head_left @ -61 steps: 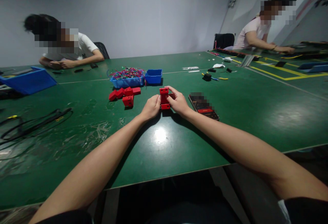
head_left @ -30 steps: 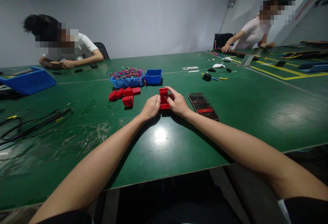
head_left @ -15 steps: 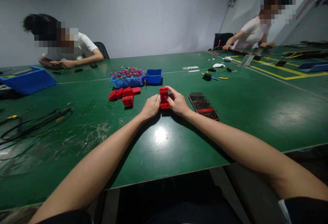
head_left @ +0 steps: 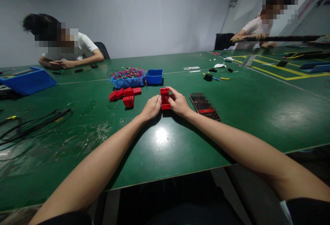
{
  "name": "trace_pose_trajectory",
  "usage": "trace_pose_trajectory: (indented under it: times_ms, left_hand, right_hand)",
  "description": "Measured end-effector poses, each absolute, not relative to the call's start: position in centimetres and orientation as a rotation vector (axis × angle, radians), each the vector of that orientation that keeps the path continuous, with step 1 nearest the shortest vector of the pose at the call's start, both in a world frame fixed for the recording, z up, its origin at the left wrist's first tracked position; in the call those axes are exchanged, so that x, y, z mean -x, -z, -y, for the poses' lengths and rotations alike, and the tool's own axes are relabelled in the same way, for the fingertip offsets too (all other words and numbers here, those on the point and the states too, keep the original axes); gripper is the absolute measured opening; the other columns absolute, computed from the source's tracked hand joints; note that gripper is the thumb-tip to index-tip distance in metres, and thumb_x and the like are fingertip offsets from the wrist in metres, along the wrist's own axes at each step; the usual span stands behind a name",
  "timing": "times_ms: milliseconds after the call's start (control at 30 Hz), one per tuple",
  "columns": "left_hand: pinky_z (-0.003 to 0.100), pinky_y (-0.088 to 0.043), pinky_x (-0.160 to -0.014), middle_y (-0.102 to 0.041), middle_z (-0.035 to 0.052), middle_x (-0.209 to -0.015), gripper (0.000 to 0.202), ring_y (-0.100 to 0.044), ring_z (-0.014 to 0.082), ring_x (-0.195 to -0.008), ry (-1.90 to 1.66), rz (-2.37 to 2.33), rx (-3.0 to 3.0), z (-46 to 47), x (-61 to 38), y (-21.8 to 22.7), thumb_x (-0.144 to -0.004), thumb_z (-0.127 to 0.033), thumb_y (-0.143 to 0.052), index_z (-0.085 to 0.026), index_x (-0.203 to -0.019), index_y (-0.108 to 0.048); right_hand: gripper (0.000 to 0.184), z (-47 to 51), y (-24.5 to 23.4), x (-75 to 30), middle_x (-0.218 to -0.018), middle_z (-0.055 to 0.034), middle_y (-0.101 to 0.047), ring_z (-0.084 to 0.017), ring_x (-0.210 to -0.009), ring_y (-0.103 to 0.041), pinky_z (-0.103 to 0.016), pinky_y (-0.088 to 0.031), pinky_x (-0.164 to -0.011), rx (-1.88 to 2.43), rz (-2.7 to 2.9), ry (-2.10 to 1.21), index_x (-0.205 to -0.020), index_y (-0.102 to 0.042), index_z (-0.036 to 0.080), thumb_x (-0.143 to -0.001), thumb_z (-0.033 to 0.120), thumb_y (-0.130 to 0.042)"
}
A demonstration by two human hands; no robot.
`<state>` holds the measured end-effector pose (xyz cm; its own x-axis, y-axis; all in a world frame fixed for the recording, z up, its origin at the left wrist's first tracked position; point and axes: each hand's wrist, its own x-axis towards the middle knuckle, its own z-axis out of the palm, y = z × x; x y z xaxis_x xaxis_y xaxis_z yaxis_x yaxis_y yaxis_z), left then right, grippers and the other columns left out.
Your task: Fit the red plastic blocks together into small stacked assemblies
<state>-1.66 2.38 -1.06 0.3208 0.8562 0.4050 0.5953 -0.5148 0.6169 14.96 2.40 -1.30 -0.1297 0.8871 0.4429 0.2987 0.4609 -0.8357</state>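
Both my hands hold one red plastic block [head_left: 165, 98] with round holes, upright on the green table [head_left: 160, 149]. My left hand [head_left: 152, 108] is curled against its left side. My right hand [head_left: 179, 102] grips its right side, with a finger laid over the top. A cluster of several more red blocks [head_left: 125, 96] lies just to the left, apart from my hands. Behind them stand a blue tray of coloured wires [head_left: 128, 77] and a small blue bin [head_left: 154, 76].
A phone [head_left: 204, 107] lies right of my right hand. Black cables [head_left: 33, 123] sprawl at the left, a large blue bin [head_left: 28, 80] behind them. One person sits at the far left, another at the far right lifting a long dark strip [head_left: 278, 38]. Small parts [head_left: 213, 74] lie scattered beyond.
My hands and the red block have barely moved. The person at the far right has lifted a long dark strip off their table.
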Motion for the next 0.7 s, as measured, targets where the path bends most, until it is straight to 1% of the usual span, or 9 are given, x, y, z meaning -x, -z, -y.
trace_pose_trajectory:
  times_ms: [100, 233, 333, 433, 567, 633, 700]
  left_hand:
    - [0.03, -0.045, -0.073, -0.063, 0.0056, -0.081, 0.036, -0.057, 0.0181, -0.075, -1.006, -1.3, -2.251, -2.29, 1.59, 1.04, -0.099, -0.038, -0.028, -0.02, -0.08, -0.052]
    - [0.03, -0.044, -0.071, -0.06, 0.0042, -0.075, 0.039, -0.054, 0.0174, -0.071, -1.004, -1.297, -2.28, -2.15, 1.5, 1.01, -0.101, -0.04, -0.026, -0.021, -0.075, -0.049]
    - [0.029, -0.043, -0.07, -0.057, 0.0032, -0.074, 0.038, -0.053, 0.0169, -0.071, -1.014, -1.288, -2.277, -2.04, 1.43, 0.94, -0.101, -0.04, -0.026, -0.021, -0.075, -0.047]
    - [0.029, -0.043, -0.07, -0.058, 0.0034, -0.075, 0.036, -0.054, 0.0171, -0.071, -1.028, -1.306, -2.26, -2.01, 1.37, 0.86, -0.101, -0.038, -0.029, -0.022, -0.074, -0.046]
    - [0.03, -0.044, -0.071, -0.059, 0.0042, -0.075, 0.035, -0.055, 0.018, -0.071, -1.018, -1.349, -2.277, -2.02, 1.29, 0.84, -0.101, -0.034, -0.03, -0.021, -0.074, -0.048]
    - [0.031, -0.044, -0.071, -0.059, 0.0042, -0.074, 0.036, -0.055, 0.0181, -0.071, -1.027, -1.359, -2.29, -1.99, 1.23, 0.84, -0.102, -0.034, -0.029, -0.021, -0.073, -0.047]
    - [0.031, -0.043, -0.071, -0.059, 0.0045, -0.075, 0.036, -0.055, 0.0185, -0.071, -1.05, -1.372, -2.296, -1.92, 1.17, 0.82, -0.102, -0.033, -0.029, -0.022, -0.073, -0.047]
  right_hand:
    - [0.051, -2.85, 1.55, -14.9, -0.083, -0.0029, -0.07, -0.017, -0.073, -0.064, -0.032, -0.055, -0.076, 1.034, 1.602, -0.802, -0.133, -0.058, 0.019, -0.082, 0.022, -0.057]
    - [0.05, -3.32, 1.48, -14.81, -0.07, 0.0016, -0.065, -0.013, -0.061, -0.059, -0.027, -0.053, -0.063, 1.04, 1.423, -1.051, -0.13, -0.058, 0.017, -0.081, 0.022, -0.059]
    - [0.047, -3.24, 1.12, -14.71, -0.071, 0.0018, -0.066, -0.013, -0.06, -0.06, -0.026, -0.053, -0.063, 1.007, 1.313, -1.176, -0.127, -0.058, 0.016, -0.08, 0.023, -0.061]
    - [0.046, -2.99, 0.85, -14.63, -0.068, 0.0034, -0.064, -0.011, -0.057, -0.058, -0.025, -0.051, -0.06, 0.991, 1.279, -1.21, -0.125, -0.058, 0.016, -0.08, 0.023, -0.061]
    - [0.049, -2.95, 0.93, -14.65, -0.059, 0.0075, -0.056, -0.009, -0.051, -0.051, -0.022, -0.046, -0.054, 0.985, 1.285, -1.194, -0.126, -0.057, 0.014, -0.078, 0.023, -0.061]
    - [0.052, -3.07, 1.06, -14.72, -0.059, 0.008, -0.055, -0.009, -0.051, -0.05, -0.022, -0.045, -0.054, 0.978, 1.298, -1.179, -0.126, -0.057, 0.014, -0.076, 0.024, -0.064]
    - [0.055, -3.16, 1.11, -14.82, -0.061, 0.0072, -0.057, -0.01, -0.053, -0.053, -0.022, -0.046, -0.054, 0.965, 1.299, -1.188, -0.125, -0.057, 0.015, -0.073, 0.027, -0.068]
